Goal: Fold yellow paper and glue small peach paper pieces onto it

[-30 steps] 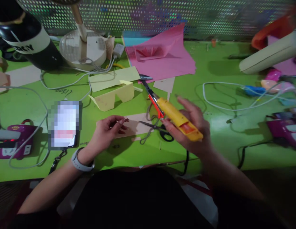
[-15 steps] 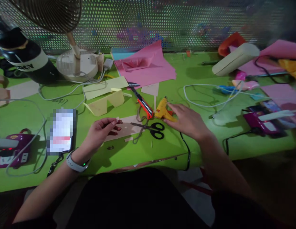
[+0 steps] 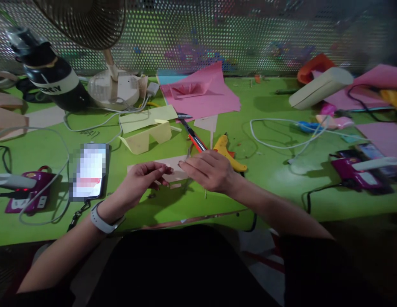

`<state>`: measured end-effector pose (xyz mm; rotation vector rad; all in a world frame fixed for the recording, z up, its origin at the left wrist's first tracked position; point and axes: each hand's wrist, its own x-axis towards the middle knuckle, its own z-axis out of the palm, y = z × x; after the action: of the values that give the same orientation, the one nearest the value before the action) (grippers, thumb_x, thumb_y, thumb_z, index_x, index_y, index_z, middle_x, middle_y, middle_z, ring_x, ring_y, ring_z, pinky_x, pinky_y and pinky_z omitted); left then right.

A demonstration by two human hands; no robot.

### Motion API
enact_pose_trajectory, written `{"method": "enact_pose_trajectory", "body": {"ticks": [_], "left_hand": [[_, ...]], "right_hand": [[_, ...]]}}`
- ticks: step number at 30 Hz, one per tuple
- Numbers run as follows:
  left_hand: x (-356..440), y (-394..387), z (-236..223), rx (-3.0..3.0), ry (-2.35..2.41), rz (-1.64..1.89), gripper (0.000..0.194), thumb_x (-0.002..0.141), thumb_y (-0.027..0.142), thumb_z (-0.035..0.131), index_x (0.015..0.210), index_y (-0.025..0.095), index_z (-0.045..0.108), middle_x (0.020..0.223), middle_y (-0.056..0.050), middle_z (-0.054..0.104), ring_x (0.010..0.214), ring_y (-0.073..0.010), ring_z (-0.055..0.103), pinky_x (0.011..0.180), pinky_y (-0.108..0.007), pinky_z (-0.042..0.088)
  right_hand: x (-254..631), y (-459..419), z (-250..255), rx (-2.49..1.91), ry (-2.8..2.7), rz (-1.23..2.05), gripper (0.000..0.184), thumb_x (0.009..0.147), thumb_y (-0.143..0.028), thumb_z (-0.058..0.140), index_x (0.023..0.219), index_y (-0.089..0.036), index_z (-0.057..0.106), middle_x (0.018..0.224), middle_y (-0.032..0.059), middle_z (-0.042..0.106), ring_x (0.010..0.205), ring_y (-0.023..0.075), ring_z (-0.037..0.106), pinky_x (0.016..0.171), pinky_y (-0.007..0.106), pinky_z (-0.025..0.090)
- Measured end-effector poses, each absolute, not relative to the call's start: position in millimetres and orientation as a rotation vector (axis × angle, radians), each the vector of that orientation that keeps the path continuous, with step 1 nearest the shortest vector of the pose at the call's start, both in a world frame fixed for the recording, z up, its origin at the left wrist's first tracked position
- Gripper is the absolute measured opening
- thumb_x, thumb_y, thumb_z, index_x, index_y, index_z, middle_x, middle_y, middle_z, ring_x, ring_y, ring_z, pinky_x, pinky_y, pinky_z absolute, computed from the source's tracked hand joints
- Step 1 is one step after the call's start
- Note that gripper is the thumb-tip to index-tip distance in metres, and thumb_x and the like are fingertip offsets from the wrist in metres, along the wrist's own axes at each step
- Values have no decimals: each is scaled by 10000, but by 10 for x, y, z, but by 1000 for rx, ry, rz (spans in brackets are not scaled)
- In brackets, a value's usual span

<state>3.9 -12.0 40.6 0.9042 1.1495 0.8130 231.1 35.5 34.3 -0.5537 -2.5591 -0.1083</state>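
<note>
My left hand (image 3: 144,175) is over a pale paper strip (image 3: 137,168), thumb and fingertips pinched together; what they hold, if anything, is too small to name. Just to its right, my right hand (image 3: 211,170) has its fingers curled and closed, covering the place where the scissors lay; what is in them is hidden. An orange utility knife (image 3: 197,142) lies with its lower end behind my right hand. Beside that hand rests a yellow glue gun (image 3: 229,153) on the green table (image 3: 269,183). Beyond my left hand stands a folded yellow paper piece (image 3: 139,141).
A phone (image 3: 89,170) lies left of my hands, near a purple power adapter (image 3: 33,189). At the back are a black bottle (image 3: 54,81), a fan (image 3: 112,85) and pink paper (image 3: 205,94). White cable (image 3: 259,138) loops and another purple adapter (image 3: 357,170) lie right.
My right hand has left the glue gun and moved left over the scissors, its fingers now closed. My left hand stays pinched. The view has shifted slightly.
</note>
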Motion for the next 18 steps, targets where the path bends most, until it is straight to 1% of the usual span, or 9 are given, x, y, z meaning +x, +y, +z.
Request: {"method": "enact_pose_trajectory", "body": {"ticks": [3, 7, 13, 16, 18], "left_hand": [[44, -136, 432, 876, 1135, 803, 162, 775, 309, 714, 816, 153, 714, 989, -97, 740, 609, -85, 623, 502, -181, 464], [63, -146, 472, 840, 1101, 784, 157, 768, 297, 727, 813, 148, 708, 999, -91, 731, 614, -79, 619, 505, -179, 453], [59, -147, 474, 802, 1077, 776, 140, 777, 283, 724, 823, 151, 710, 985, -83, 728, 613, -79, 614, 518, -189, 454], [47, -142, 457, 793, 1058, 781, 138, 777, 279, 727, 827, 151, 710, 969, -71, 724, 613, -71, 610, 527, -182, 450], [46, -140, 455, 779, 1050, 773, 146, 780, 280, 726, 832, 145, 709, 949, -65, 720, 610, -66, 605, 524, -175, 440]], "right_hand": [[2305, 394, 299, -418, -2529, -240, 242, 945, -156, 469, 1084, -262, 637, 966, 28, 705, 831, 175, 625, 664, 347, 477], [2283, 408, 260, -380, -2561, -290, 281, 948, -153, 417, 1081, -279, 630, 994, 14, 706, 860, 168, 636, 682, 347, 486], [2224, 424, 289, -213, -2387, -468, 177, 916, -137, 507, 1000, -229, 633, 886, 16, 699, 820, 154, 620, 691, 310, 481], [2219, 430, 309, -238, -2383, -504, 186, 925, -130, 489, 989, -238, 626, 884, 0, 700, 798, 141, 614, 685, 297, 471], [2217, 431, 307, -247, -2381, -490, 171, 918, -125, 503, 1003, -212, 622, 882, 15, 703, 793, 146, 614, 683, 299, 467]]}}
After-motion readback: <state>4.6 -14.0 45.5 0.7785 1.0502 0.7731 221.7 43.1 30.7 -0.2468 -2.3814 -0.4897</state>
